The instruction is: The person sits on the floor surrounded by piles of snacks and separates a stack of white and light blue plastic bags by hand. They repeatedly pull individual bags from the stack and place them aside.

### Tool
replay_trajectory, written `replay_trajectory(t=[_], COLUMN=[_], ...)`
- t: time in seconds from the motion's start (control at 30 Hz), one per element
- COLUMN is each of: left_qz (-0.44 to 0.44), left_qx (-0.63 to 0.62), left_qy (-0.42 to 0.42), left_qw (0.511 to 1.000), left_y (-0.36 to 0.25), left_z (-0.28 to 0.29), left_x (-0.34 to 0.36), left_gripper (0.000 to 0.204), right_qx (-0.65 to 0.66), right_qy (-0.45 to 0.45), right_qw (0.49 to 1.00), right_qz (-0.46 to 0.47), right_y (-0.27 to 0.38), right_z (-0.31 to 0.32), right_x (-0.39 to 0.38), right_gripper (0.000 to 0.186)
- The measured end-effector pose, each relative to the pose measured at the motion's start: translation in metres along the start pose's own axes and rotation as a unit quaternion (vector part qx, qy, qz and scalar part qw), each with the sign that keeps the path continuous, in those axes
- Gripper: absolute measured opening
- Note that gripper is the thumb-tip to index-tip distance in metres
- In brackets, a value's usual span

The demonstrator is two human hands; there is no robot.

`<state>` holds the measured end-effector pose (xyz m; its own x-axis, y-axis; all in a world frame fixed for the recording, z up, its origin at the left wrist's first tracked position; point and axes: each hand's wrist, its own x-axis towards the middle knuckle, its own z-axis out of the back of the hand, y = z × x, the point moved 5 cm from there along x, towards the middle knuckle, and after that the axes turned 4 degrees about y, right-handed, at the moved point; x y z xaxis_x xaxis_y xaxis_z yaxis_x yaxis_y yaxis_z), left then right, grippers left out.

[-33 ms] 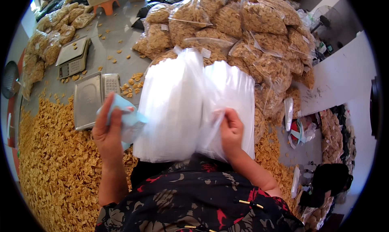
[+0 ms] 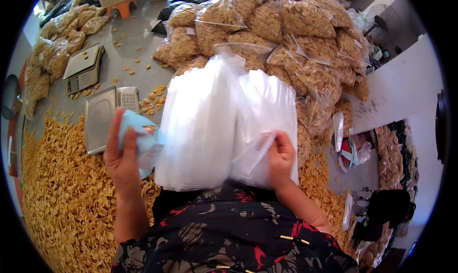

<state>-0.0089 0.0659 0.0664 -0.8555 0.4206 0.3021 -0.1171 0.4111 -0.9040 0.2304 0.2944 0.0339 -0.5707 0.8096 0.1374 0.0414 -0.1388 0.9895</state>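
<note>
My left hand [image 2: 123,165] is closed around a light blue, paper-like piece [image 2: 145,146], blurred by motion, with a small reddish patch on it. Between thumb and fingers, my right hand [image 2: 281,159] pinches the edge of a clear plastic bag [image 2: 250,151]. That bag lies across a thick stack of flat clear plastic bags [image 2: 195,130] on my lap, in front of my dark patterned top. A second part of the stack [image 2: 276,96] fans out to the right, under my right hand.
Loose golden-brown dried slices [image 2: 71,196] cover the floor at left. Two scales, a nearer one [image 2: 101,118] and a farther one [image 2: 82,65], stand beyond them. Filled clear bags [image 2: 267,25] are heaped ahead. A white panel [image 2: 381,91] and a fan [image 2: 380,22] are at right.
My right hand has shifted slightly right, drawing the bag's edge with it. The blue piece in my left hand has swung a little to the left and down.
</note>
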Motion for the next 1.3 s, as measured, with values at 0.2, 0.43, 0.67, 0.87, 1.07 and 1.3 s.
replay_trajectory(t=[0.2, 0.43, 0.67, 0.87, 1.07, 1.3], left_qz=[0.048, 0.106, 0.056, 0.040, 0.020, 0.006], left_qx=[0.041, -0.022, -0.075, 0.121, 0.230, 0.199], left_qy=[0.024, 0.060, 0.188, 0.243, 0.222, 0.129], left_qw=[0.998, 0.992, 0.978, 0.962, 0.947, 0.971], left_y=[0.007, -0.004, -0.031, -0.022, -0.023, -0.022], left_z=[0.036, -0.009, -0.009, -0.004, 0.007, 0.024], left_x=[0.001, -0.001, -0.011, -0.019, -0.019, -0.004], left_gripper=[0.042, 0.051, 0.061, 0.043, 0.014, 0.075], right_qx=[0.033, -0.178, -0.018, -0.010, -0.076, 0.082], right_qy=[-0.146, 0.196, 0.479, 0.453, 0.382, 0.348], right_qw=[0.969, 0.927, 0.851, 0.877, 0.832, 0.904], right_qz=[-0.194, 0.264, 0.216, 0.163, 0.395, 0.234], right_y=[-0.019, 0.120, 0.100, 0.092, 0.115, 0.134], right_z=[0.093, -0.028, -0.168, -0.168, -0.155, -0.092], right_x=[-0.041, 0.012, 0.032, 0.032, 0.020, 0.046], right_gripper=[0.009, 0.038, 0.047, 0.024, 0.024, 0.019])
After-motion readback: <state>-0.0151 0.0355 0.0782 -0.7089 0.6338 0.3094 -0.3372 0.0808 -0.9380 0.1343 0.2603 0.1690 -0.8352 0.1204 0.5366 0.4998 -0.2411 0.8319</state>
